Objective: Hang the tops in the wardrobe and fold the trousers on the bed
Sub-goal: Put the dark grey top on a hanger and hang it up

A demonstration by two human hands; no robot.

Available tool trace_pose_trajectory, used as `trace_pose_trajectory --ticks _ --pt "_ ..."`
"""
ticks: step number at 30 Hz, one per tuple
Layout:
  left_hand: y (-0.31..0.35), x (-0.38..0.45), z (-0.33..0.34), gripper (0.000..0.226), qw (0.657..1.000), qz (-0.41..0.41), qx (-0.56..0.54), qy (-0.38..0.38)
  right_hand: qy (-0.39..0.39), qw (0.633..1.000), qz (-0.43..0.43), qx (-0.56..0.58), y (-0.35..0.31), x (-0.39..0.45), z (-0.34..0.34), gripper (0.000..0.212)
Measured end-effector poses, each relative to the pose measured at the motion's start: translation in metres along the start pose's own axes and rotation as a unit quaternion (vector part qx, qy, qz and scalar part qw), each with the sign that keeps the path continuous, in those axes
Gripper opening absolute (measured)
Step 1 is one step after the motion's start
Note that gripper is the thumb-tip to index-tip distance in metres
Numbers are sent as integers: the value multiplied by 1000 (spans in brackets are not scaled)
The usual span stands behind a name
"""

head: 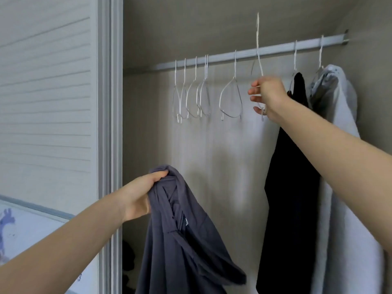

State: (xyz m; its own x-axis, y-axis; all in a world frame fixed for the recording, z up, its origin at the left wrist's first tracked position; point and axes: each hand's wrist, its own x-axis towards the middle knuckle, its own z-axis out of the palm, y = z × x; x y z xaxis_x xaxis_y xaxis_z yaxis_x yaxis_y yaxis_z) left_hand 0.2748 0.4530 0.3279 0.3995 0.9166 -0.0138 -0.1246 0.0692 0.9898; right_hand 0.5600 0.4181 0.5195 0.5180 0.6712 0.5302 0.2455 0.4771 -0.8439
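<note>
Head-camera view at the open wardrobe: we are gripping a wire hanger [259, 66] with our right hand [269, 96], fingers curled round its lower loop, its hook standing above the rail [212, 58] and apparently off it. Our left hand [141, 194] is clutching a slate-grey top [186, 240] by its bunched collar, the fabric hanging free below, in front of the wardrobe's back panel.

To the right of the held hanger, a black garment [290, 187] and a pale grey one [339, 128] are already hanging from the rail on hangers, just beside each other. To the left, several bare hangers [192, 98] are crowding together, with one more [230, 98] hanging alone nearer our right hand. A slatted sliding door [46, 102] is filling the left of the view.

We are judging the hanging part under way: two garments up, the grey top yet to be threaded onto its hanger. We are seeing neither bed nor trousers, so we cannot tell how the folding stands.
</note>
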Motion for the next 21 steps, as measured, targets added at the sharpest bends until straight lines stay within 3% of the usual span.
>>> trace_pose_trajectory --ticks 5,11,14,17,21 --pt "-18 9 3 32 998 32 -34 30 -25 999 -13 21 50 -73 -17 22" --pt "-35 31 4 23 997 -13 4 79 -12 985 -169 27 107 -156 -60 30" --pt "-44 43 14 21 990 -17 46 130 -30 975 -218 -3 112 -173 -75 30" --pt "-50 56 24 38 980 1 96 172 -25 971 -233 -34 110 -174 -82 29" --pt "-55 68 33 38 977 10 142 158 -15 971 -232 -53 110 -168 -89 29"
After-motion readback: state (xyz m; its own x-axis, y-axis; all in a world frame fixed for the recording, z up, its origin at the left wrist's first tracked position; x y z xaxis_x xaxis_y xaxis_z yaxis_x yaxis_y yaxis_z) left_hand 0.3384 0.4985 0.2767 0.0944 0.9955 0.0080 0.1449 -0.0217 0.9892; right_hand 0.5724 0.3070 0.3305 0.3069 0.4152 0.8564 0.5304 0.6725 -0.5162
